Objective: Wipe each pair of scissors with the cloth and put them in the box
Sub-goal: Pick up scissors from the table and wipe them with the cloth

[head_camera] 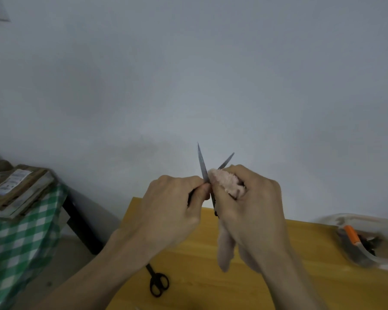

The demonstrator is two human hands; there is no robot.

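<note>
Left hand (173,206) pinches open steel scissors (202,163) held above the yellow wooden surface (267,276); right hand (251,211) grips the fluffy pink cloth (224,182) around one blade.
Handles are hidden; black-handled scissors (157,281) lie near the front edge; the blurred clear plastic box (367,245) sits at the right edge.

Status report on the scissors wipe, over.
Left hand grips open scissors; right hand rubs pink cloth on one blade. Black scissors wait on table. Nothing in the way.

Forearms bare, no sleeves; hands (173,204) ungloved.
</note>
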